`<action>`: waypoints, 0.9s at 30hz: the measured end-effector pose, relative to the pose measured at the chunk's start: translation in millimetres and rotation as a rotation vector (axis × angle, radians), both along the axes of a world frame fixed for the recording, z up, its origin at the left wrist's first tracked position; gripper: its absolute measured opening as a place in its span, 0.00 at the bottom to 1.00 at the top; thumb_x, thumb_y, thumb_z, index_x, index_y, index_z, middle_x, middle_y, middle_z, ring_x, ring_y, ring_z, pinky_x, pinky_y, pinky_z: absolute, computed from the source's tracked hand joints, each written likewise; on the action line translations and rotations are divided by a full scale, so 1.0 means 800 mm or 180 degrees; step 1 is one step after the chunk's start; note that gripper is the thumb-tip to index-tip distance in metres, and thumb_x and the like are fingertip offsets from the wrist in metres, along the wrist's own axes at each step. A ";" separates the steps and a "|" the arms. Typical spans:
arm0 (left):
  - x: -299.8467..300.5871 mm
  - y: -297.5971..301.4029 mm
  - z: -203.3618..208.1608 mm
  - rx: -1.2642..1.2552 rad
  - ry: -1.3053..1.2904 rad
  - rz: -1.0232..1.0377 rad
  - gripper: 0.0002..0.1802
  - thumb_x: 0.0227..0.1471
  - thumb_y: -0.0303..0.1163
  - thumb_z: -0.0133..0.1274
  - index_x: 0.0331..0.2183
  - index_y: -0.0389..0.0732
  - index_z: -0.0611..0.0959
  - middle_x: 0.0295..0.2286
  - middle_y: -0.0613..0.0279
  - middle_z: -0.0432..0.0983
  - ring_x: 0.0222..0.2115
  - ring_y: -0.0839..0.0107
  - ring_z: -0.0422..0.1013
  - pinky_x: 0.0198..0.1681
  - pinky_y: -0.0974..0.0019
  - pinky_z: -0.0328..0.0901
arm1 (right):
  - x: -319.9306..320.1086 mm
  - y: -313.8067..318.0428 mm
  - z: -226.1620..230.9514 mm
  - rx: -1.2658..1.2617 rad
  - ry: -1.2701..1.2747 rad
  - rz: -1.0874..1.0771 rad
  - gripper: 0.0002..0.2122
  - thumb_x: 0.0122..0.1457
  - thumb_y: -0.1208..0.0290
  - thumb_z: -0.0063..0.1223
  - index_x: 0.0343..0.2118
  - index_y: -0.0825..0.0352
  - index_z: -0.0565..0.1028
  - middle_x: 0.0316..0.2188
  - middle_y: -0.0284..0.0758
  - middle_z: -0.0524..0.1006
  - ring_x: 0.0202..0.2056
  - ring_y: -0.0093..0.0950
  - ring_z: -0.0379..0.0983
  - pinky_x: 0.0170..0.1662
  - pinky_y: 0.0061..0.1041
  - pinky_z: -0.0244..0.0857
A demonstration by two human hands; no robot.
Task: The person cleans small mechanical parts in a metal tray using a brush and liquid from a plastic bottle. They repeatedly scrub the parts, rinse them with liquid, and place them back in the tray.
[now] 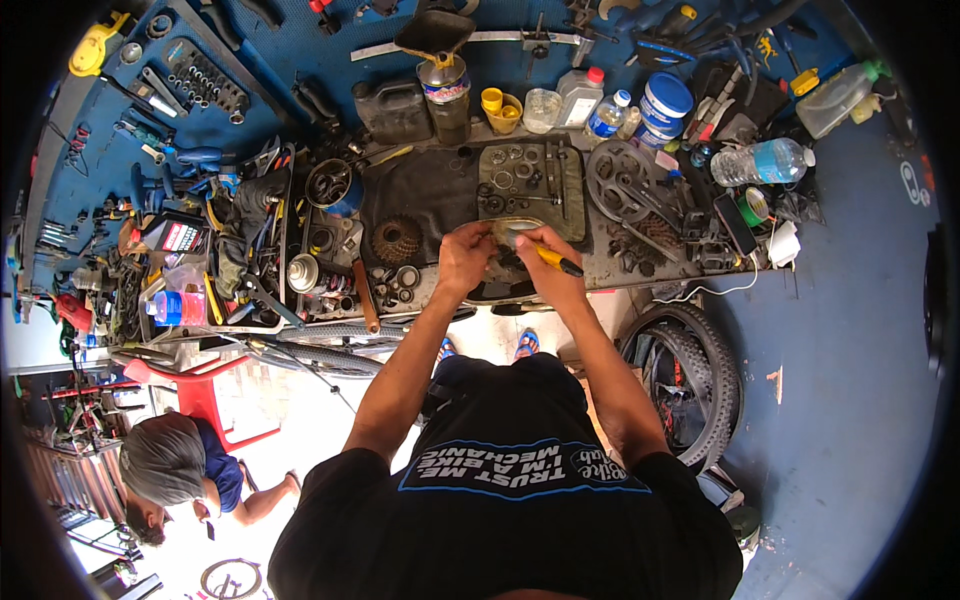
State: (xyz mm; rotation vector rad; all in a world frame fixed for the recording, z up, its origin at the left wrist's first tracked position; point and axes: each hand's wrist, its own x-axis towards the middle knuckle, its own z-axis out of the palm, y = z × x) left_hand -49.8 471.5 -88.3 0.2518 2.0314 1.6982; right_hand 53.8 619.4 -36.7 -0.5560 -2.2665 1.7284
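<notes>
My right hand (553,272) is closed round a yellow-and-black handled tool (557,260); its working end is hidden among my fingers, so I cannot tell its kind. Close beside it, my left hand (466,260) has its fingers bent together in a pinch, and what they hold is hidden. A curved, brass-coloured edge (518,222) shows just beyond my fingertips. Both hands are over the near edge of a dark mat (415,185) on the workbench. Left of my left hand lies a bicycle cassette (396,240). Rings and small metal parts (515,172) lie on a greenish cloth beyond my hands.
Cranks with chainrings (620,182) lie to the right, a parts tin (334,187) to the left. Bottles and a blue tub (666,100) line the back. A wooden-handled tool (366,297) overhangs the front edge. Tyres (690,375) stand below; a person (180,465) crouches at lower left.
</notes>
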 end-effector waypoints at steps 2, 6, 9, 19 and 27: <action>0.004 0.001 0.000 0.0038 0.0069 0.0201 0.16 0.61 0.22 0.55 0.50 0.30 0.85 0.36 0.57 0.88 0.32 0.77 0.80 0.32 0.70 0.73 | 0.003 0.017 -0.014 0.0132 -0.0225 -0.0071 0.14 0.69 0.59 0.61 0.42 0.68 0.80 0.28 0.26 0.79 0.31 0.15 0.71 0.36 0.20 0.66; 0.012 0.001 -0.011 -0.0008 0.0279 0.0238 0.15 0.61 0.23 0.56 0.49 0.30 0.86 0.36 0.55 0.88 0.34 0.75 0.81 0.37 0.68 0.74 | 0.000 0.008 -0.011 -0.0322 0.0050 -0.0028 0.14 0.69 0.59 0.61 0.40 0.67 0.80 0.31 0.29 0.83 0.32 0.16 0.75 0.38 0.20 0.68; 0.004 0.007 -0.010 -0.0121 0.0702 0.0187 0.14 0.61 0.23 0.56 0.47 0.31 0.87 0.34 0.58 0.88 0.33 0.77 0.81 0.35 0.69 0.73 | 0.009 0.016 -0.031 0.0093 -0.0128 -0.0097 0.15 0.68 0.56 0.61 0.41 0.65 0.81 0.31 0.32 0.84 0.33 0.19 0.77 0.39 0.23 0.70; 0.001 -0.014 -0.014 -0.0326 -0.0302 -0.0296 0.15 0.58 0.19 0.55 0.46 0.36 0.88 0.35 0.64 0.87 0.31 0.80 0.79 0.32 0.71 0.74 | 0.040 0.041 -0.021 0.1421 -0.0618 0.0183 0.15 0.64 0.53 0.63 0.44 0.60 0.82 0.33 0.38 0.85 0.38 0.34 0.83 0.42 0.33 0.72; 0.017 0.001 -0.014 0.0073 0.0385 -0.0171 0.22 0.60 0.17 0.55 0.56 0.36 0.79 0.40 0.60 0.86 0.36 0.76 0.81 0.36 0.74 0.73 | 0.016 0.014 -0.009 0.0259 -0.0072 0.0069 0.13 0.67 0.61 0.63 0.44 0.67 0.81 0.29 0.30 0.82 0.33 0.17 0.75 0.38 0.21 0.69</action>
